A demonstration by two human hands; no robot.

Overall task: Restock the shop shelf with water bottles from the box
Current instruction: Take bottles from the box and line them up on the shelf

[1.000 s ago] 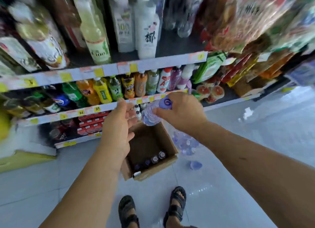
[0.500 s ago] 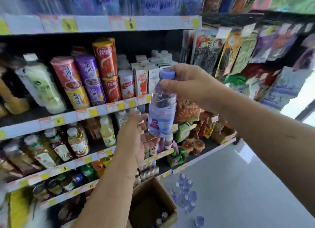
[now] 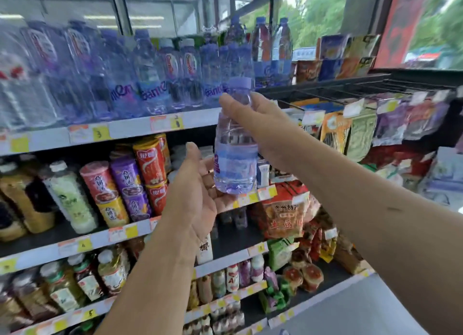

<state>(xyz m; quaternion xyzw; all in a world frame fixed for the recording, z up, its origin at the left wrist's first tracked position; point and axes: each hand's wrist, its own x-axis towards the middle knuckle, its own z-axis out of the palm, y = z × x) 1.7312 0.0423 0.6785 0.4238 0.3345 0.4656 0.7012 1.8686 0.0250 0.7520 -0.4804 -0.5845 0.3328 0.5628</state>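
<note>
A small clear water bottle (image 3: 235,159) with a purple cap and a blue label hangs upright in front of the shelves. My right hand (image 3: 260,124) grips its neck just below the cap. My left hand (image 3: 200,192) is held open with the palm under and beside the bottle's base, fingers straight. The top shelf (image 3: 130,129) behind holds a row of several similar water bottles (image 3: 150,76) with purple caps. The box is out of view.
Lower shelves carry cans (image 3: 150,164), milk tea cups (image 3: 100,184) and drink bottles (image 3: 72,199). Snack bags (image 3: 360,134) hang on wire racks to the right. A window is at the top right. Grey floor shows at the bottom right.
My view has swung up from the box on the floor to the top shelf. My right hand has lifted the bottle from the box to shelf height, and my left hand has followed under it.
</note>
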